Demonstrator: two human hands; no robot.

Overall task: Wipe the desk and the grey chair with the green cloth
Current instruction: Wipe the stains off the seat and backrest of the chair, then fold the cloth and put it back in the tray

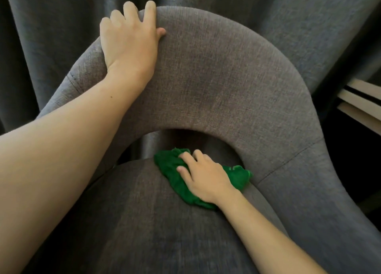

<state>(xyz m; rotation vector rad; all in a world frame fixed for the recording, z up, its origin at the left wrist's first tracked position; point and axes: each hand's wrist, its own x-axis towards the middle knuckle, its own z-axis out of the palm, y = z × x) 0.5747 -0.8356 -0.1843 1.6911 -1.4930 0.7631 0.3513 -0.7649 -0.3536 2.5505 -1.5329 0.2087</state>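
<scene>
Left hand (pixel 128 40) grips chair (pixel 216 77); right hand (pixel 204 178) half-hides cloth (pixel 167 166).

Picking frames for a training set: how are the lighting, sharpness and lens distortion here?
Head view: dim, soft light, no glare; the grey chair has sharp weave on the backrest, smeared near the bottom edge; wide-angle stretch swells the forearm behind the left hand; the green cloth under the right hand shows little fold detail.

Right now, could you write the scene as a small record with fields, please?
left hand: grips the top of the grey chair backrest
right hand: holds the green cloth down on the seat
green cloth: bunched, at the rear of the seat
curtain: grey, behind the chair
</scene>
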